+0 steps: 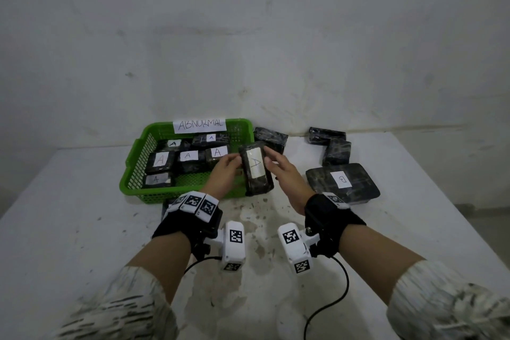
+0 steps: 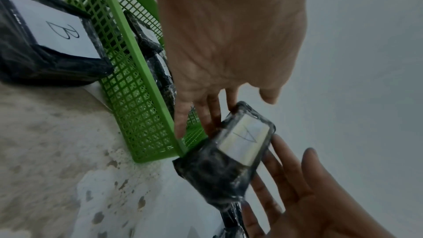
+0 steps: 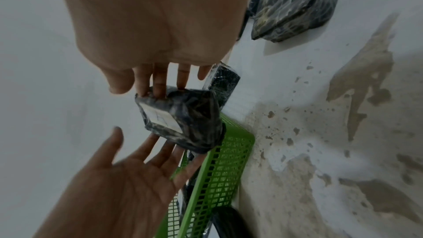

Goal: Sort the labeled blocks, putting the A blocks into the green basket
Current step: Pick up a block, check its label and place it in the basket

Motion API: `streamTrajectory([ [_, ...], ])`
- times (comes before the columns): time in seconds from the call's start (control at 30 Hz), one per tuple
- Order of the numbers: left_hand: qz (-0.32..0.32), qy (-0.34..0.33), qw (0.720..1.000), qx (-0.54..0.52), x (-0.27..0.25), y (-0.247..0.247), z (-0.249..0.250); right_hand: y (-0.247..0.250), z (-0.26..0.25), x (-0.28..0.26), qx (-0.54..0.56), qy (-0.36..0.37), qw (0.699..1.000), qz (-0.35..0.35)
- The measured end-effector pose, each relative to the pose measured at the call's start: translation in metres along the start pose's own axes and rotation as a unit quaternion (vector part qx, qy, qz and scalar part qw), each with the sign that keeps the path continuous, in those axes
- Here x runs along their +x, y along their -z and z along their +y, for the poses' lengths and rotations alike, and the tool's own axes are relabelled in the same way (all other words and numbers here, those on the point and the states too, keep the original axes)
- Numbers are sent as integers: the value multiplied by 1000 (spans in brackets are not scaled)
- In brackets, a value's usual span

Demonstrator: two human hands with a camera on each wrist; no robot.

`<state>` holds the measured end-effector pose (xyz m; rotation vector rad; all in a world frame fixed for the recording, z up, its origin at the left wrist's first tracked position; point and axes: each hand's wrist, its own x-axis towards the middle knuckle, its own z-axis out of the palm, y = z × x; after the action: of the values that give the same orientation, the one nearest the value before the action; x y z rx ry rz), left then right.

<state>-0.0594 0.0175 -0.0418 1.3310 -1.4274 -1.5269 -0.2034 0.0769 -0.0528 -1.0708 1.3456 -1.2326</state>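
Observation:
The green basket stands at the back left of the table, with several dark wrapped blocks labeled A lying in it. Another dark block with an A label hangs tilted over the basket's right front corner, between my two hands. My left hand touches its left side with straight fingers. My right hand touches its right side, fingers also straight. Neither thumb wraps the block.
A large B block lies right of my right hand. Two unlabeled-side dark blocks sit at the back right, and one leans by the basket's right rim. Another B block lies against the basket's front wall. The wall is close behind.

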Motion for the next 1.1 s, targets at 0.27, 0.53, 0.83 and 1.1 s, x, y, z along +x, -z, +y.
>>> streamTrajectory([
  [0.27,-3,20,998,-67,-4,0,3,-8,0,-2,2,39,999,19],
  [0.53,-52,23,997,-61,-3,-4,3,-13,2,0,0,-29,999,13],
  [0.83,-54,11,998,-23,-2,-6,3,-7,4,-1,-79,1,996,29],
  [1.1,5,-18,998,-53,3,1,-1,-4,1,-4,17,9,998,-55],
])
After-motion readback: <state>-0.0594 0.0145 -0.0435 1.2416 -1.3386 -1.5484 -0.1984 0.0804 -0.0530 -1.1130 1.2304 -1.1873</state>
